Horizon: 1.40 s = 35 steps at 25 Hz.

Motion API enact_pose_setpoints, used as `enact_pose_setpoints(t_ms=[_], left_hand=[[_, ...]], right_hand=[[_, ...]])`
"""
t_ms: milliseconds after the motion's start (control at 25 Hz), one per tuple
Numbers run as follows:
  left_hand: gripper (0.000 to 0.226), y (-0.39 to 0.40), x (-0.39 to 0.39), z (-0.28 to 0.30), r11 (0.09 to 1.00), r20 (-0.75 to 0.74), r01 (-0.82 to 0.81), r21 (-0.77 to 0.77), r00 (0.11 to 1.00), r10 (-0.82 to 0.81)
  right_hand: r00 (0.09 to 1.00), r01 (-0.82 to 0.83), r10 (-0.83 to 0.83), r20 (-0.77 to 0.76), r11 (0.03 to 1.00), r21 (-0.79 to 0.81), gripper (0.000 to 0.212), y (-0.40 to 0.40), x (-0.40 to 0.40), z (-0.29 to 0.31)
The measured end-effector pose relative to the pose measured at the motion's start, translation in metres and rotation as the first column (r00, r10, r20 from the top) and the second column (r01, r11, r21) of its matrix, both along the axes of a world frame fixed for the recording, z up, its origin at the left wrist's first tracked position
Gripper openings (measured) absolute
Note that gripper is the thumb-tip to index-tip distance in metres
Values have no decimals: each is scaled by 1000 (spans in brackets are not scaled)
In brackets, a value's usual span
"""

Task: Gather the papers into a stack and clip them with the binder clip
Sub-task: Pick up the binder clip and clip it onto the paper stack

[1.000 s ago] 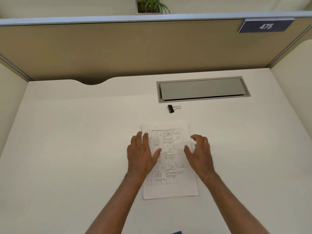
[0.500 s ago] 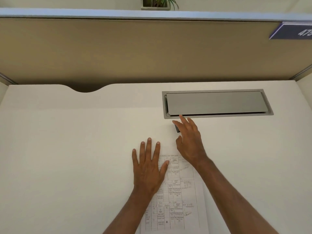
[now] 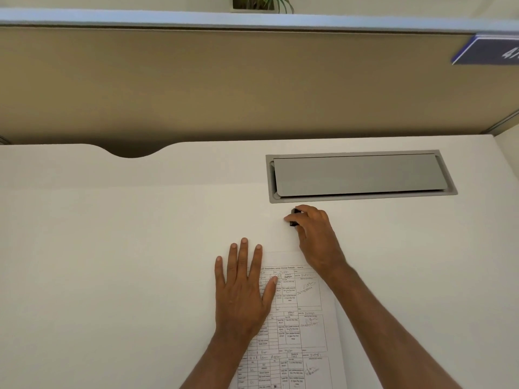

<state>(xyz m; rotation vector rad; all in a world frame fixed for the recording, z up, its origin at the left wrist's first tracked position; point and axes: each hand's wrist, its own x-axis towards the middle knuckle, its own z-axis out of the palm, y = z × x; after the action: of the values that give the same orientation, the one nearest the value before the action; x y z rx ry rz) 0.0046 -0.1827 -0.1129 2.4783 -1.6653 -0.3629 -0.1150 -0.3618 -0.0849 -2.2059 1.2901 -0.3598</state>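
Observation:
The papers (image 3: 302, 318), white sheets with printed tables and handwriting, lie stacked on the white desk (image 3: 112, 262) at the bottom centre. My left hand (image 3: 243, 287) rests flat on their upper left corner, fingers spread. My right hand (image 3: 314, 237) is just beyond the top edge of the papers, its fingers curled around the small black binder clip (image 3: 295, 217), which sits at the desk surface. Most of the clip is hidden by the fingers.
A grey cable hatch (image 3: 359, 175) is set into the desk right behind the clip. A tan partition wall (image 3: 252, 85) closes the back, with a blue number plate (image 3: 488, 51) at its right and a plant (image 3: 261, 2) above.
My right hand went from beside the papers forward to the clip and has closed its fingers on it. My left hand shifted to the sheets' upper left. The camera moved forward.

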Motion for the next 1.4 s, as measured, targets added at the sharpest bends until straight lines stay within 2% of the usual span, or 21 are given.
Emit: enact_pose_setpoints(t_ms=[160,200,240,360,400,480,560,640,720,920,1120,1400], left_hand=[[73,-1,2,7,1000,-74,-13,2,997,13],[72,-1,3,11,999,-117,-32,-11,993,31],[72,-1,4,17,998,-164,-58,-29,985,52],[67,2,-2,46,982,-327,-143,-123,940,96],[63,6,-8,62,970,-413,-172,-172,906,87],[52,11,-20,90,943,-621,-240,-232,783,46],[34,22,-31,112,914,-703,-268,-303,711,-25],[18,39,-40,124,882,-698,-273,-383,712,-83],[13,56,-47,132,873,-681,-258,-414,724,-109],[12,91,-60,148,886,-635,-173,-431,756,-161],[8,113,-78,160,880,-421,-80,-469,896,-143],[5,125,-88,167,869,-350,-53,-491,926,-141]], right_hand=[[997,38,-36,69,999,-32,33,14,-1,30],[986,81,-82,148,997,11,34,22,-1,41],[957,135,-160,241,984,119,35,33,-2,53],[793,162,-432,430,830,534,31,70,-7,87],[743,131,-490,456,774,619,29,84,-12,96],[638,38,-592,492,662,748,26,104,-22,107],[528,-31,-694,489,560,828,27,122,-31,116],[458,-61,-762,458,486,872,29,139,-39,125],[434,-72,-788,436,452,889,29,155,-47,133],[422,-76,-796,434,446,892,31,188,-66,147],[390,-100,-806,446,445,890,29,210,-79,154],[378,-130,-810,447,432,892,36,226,-88,164]])
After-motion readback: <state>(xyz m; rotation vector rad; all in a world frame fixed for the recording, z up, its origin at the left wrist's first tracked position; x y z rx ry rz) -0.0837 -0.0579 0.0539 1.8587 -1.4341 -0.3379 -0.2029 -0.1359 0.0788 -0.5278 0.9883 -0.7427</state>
